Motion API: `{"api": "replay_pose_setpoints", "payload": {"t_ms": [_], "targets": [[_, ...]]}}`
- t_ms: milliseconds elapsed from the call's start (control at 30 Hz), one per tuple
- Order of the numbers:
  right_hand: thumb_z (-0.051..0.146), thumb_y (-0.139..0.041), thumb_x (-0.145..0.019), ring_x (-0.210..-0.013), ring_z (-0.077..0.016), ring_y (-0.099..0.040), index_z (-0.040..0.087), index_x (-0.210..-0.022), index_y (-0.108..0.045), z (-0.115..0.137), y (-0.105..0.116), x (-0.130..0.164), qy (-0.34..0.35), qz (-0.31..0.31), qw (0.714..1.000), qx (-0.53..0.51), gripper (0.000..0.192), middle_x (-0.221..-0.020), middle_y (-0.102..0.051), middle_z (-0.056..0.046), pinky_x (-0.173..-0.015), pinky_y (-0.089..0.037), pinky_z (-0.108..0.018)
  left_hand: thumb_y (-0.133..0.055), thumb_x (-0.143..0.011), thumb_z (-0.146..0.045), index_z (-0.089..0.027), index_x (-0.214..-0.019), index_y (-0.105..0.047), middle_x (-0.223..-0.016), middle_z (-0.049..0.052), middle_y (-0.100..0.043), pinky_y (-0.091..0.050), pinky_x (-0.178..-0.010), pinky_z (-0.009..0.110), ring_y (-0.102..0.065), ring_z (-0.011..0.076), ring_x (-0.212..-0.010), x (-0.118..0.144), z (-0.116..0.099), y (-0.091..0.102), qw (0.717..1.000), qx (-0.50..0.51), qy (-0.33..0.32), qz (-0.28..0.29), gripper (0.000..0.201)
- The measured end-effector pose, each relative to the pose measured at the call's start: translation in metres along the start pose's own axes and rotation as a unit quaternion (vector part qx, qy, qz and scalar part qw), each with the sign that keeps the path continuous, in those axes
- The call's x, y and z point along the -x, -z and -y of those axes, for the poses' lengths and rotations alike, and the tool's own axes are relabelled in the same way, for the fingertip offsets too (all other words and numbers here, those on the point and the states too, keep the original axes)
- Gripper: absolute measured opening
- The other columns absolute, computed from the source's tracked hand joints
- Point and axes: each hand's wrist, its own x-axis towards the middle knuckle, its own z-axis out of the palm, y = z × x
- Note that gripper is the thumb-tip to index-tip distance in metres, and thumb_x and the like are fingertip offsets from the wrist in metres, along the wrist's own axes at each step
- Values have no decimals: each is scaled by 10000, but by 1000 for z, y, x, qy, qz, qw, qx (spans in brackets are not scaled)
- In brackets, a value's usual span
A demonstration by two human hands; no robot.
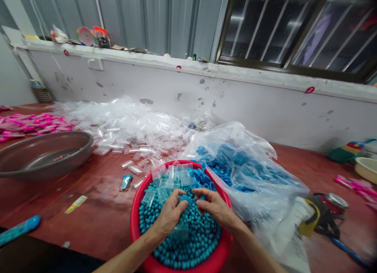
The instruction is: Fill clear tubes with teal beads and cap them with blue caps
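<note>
A red basin (136, 222) in front of me holds several small teal balls (191, 241), blue plastic pieces (203, 179) and small clear bags (167, 182). My left hand (171, 214) and my right hand (216, 208) meet over the balls. Together they pinch a small blue piece (186, 199) between their fingertips. A clear bag lies under my left hand.
A large clear sack of blue pieces (241, 167) lies right of the basin. A heap of clear bags (123, 124) covers the far table. A grey basin (44, 155) stands left, with pink items (32, 122) behind it. A tape dispenser (326, 214) sits at the right.
</note>
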Motion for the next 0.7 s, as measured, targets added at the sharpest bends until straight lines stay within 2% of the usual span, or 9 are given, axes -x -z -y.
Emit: {"api": "replay_pose_setpoints", "payload": {"t_ms": [100,167,267,367,400,467,533,600,700], "targets": [[253,-579,-641,-517,-99,-484,190,-1160,-495,-1,1,-3,-26,-60,997,-39,530,-788,-550,4,-458,-441,-231,-505,-740,-346,-193,-901,-451,-546,-90,-342,-244,-452,187,-285,68,-466,1,1,0,999,-39,-21,17,229],[249,-558,-674,-586,-135,-537,191,-1201,-467,0,-1,-2,-4,-79,997,15,538,-847,-586,-23,-508,-471,-259,-481,-761,-323,-192,-927,-456,-571,-79,-379,-276,-475,191,-316,75,-486,2,3,0,998,-57,-32,15,213],[277,-483,-778,-913,-216,-562,174,-1188,-503,5,-9,6,56,-35,985,159,423,-1058,-586,-79,-795,-454,-339,-468,-778,-303,-197,-1021,-459,-642,-49,-455,-340,-560,210,-412,104,-574,3,7,-1,995,-80,-61,-9,265],[342,-562,-738,-1199,-269,-358,127,-1327,-312,7,-22,15,72,46,961,263,675,-1313,-382,-145,-965,-323,-381,-458,-788,-290,-196,-1107,-435,-729,-17,-523,-381,-664,237,-480,140,-690,2,10,-2,994,-83,-73,-22,333],[354,-619,-682,-1210,-283,-340,116,-1361,-217,6,-27,16,68,53,954,287,824,-1336,-329,-165,-957,-333,-385,-458,-789,-287,-192,-1111,-433,-775,-4,-544,-389,-698,246,-492,145,-717,2,11,-3,995,-74,-72,-17,336],[340,-678,-600,-1124,-296,-436,122,-1384,-90,4,-36,17,58,35,940,334,1004,-1296,-343,-180,-877,-406,-385,-471,-782,-279,-180,-1081,-455,-883,21,-569,-396,-767,263,-506,153,-776,0,10,-4,996,-46,-76,3,315],[309,-655,-601,-947,-279,-549,135,-1386,-50,4,-43,16,53,-2,921,387,1006,-1185,-430,-160,-762,-462,-380,-484,-773,-270,-168,-1020,-491,-938,38,-578,-398,-798,273,-513,165,-824,-2,9,-5,996,-22,-84,25,267],[295,-605,-623,-822,-268,-582,128,-1383,-68,5,-48,15,62,-26,894,444,945,-1092,-480,-146,-681,-477,-379,-489,-765,-256,-165,-976,-511,-938,42,-589,-409,-785,274,-522,176,-848,-2,8,-5,996,-6,-83,33,230],[340,-570,-638,-791,-278,-581,113,-1372,-133,7,-52,15,84,-32,859,504,884,-1049,-492,-152,-638,-477,-380,-492,-755,-237,-173,-981,-513,-947,39,-599,-423,-760,265,-535,180,-861,0,10,-6,997,0,-79,14,235]]}}
